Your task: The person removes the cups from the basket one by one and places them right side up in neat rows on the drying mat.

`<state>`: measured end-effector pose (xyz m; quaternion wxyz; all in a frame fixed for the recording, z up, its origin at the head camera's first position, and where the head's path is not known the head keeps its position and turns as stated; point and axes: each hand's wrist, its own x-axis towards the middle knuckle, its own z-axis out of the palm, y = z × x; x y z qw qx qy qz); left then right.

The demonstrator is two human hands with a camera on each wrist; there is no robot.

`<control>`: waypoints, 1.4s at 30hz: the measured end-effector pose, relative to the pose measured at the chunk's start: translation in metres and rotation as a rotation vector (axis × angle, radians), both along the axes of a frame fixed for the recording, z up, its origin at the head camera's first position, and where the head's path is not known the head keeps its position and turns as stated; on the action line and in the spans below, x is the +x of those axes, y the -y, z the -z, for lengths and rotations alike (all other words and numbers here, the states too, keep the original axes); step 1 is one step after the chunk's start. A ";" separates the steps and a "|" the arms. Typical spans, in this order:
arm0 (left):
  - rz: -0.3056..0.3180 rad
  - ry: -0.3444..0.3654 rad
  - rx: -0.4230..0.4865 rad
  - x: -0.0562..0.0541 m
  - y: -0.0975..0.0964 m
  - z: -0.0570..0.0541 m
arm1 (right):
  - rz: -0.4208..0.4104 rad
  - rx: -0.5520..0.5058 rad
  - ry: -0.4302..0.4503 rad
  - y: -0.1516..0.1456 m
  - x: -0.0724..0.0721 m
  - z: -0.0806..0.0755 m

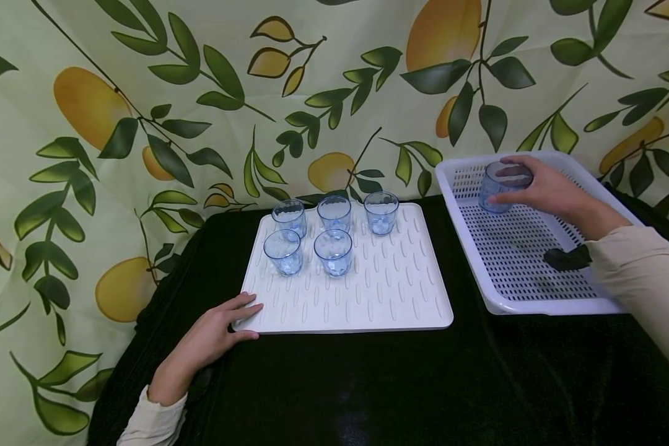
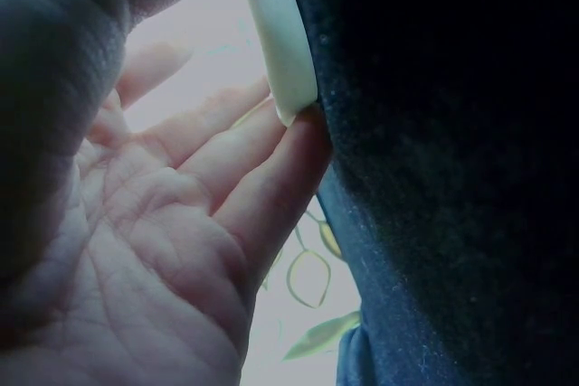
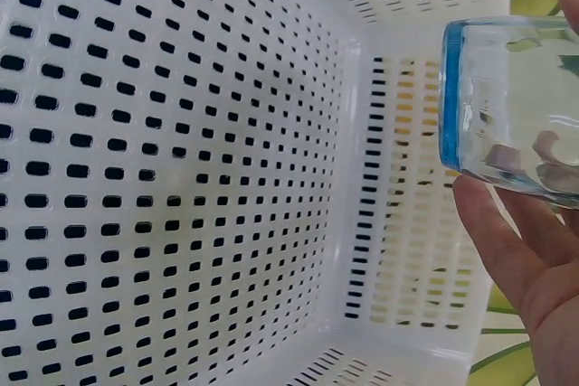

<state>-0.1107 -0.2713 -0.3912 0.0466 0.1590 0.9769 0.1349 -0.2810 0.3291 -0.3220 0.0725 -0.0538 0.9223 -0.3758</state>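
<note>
My right hand (image 1: 541,189) holds a clear blue-tinted glass (image 1: 496,189) between thumb and fingers, at the far left part of a white perforated plastic basket (image 1: 496,306). In the right wrist view the glass (image 3: 511,106) lies sideways in the picture, its thick blue base towards the basket floor. My left hand (image 1: 214,334) touches the front left corner of a white ridged drying mat (image 1: 396,291), thumb by the front edge and fingers at the left edge. Several matching glasses (image 1: 332,253) stand upright on the mat, in two rows towards its back left.
A dark cloth (image 1: 368,390) covers the table beneath mat and basket. Behind them hangs a fruit-and-leaf patterned curtain (image 1: 290,136), close to the back edges of both. A small black object (image 1: 565,259) shows at the right cuff, over the basket.
</note>
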 end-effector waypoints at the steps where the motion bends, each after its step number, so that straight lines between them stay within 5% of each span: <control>1: 0.001 -0.001 -0.001 0.000 0.000 0.000 | 0.000 -0.002 -0.006 0.000 0.001 -0.001; 18: 0.002 -0.002 0.002 0.000 0.000 0.001 | -0.004 0.018 -0.088 0.020 0.012 -0.024; 29: 0.001 -0.003 0.005 0.000 0.001 0.000 | -0.074 0.025 -0.109 0.041 0.027 -0.043; 42: 0.003 -0.001 0.011 0.000 0.000 0.001 | -0.203 0.009 -0.126 0.084 0.049 -0.047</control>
